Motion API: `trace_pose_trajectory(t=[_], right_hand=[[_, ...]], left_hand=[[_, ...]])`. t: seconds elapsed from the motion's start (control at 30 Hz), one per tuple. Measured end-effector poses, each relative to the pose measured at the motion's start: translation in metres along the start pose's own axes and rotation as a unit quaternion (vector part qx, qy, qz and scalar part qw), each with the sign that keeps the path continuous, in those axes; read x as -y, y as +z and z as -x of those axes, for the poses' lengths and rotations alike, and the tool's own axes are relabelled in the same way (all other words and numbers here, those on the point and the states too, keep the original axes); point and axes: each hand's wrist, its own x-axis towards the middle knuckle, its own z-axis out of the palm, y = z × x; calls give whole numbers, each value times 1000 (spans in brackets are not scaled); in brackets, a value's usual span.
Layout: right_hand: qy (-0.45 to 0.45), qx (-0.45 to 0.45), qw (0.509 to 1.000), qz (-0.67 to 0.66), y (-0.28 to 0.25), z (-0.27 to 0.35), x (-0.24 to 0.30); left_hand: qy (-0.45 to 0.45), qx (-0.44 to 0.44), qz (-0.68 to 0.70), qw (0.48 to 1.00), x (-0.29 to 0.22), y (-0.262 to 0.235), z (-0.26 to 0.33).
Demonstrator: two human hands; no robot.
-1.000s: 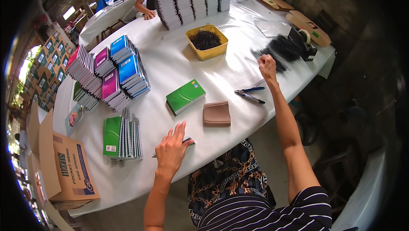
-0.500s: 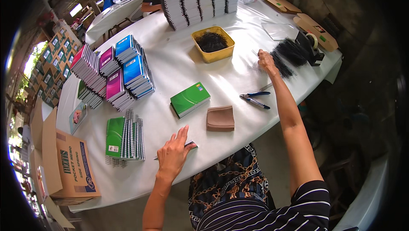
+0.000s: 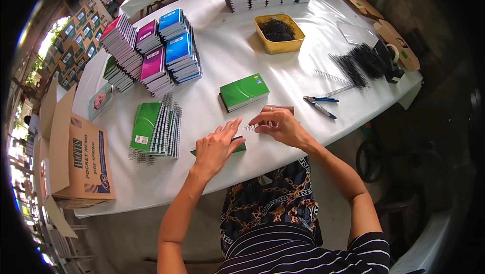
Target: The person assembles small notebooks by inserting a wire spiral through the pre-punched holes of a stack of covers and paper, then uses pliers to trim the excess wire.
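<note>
The left hand (image 3: 214, 147) lies flat, fingers spread, pressing a green notebook (image 3: 233, 148) to the table (image 3: 227, 51). Just beside it, the right hand (image 3: 280, 125) pinches a wire coil (image 3: 252, 127) at the notebook's edge.

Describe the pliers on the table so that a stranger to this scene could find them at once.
Start at the white table and find the yellow tray of black coils near its far side. Come toward the near right edge, past the loose silver spiral wires, to the pliers. They lie alone on bare cloth, the only tool with blue handles, to the right of the single green notebook.
</note>
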Motion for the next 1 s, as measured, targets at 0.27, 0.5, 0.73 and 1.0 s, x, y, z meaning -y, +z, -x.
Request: trace_pose_trajectory(t=[0.27, 0.5, 0.73, 1.0], right_hand=[[-7, 118, 991, -54, 7, -10, -18], [-29, 183, 983, -17, 2, -16, -14], [-101, 112, 975, 163, 12, -3, -9], [-66, 139, 962, 225, 18, -6, 11]], left_hand=[[18, -7, -5, 1000, 4, 1, 1], [19, 10, 1, 1000, 5, -2, 2], [35, -13, 15, 999, 1, -3, 1], [14, 4, 46, 999, -3, -8, 5]])
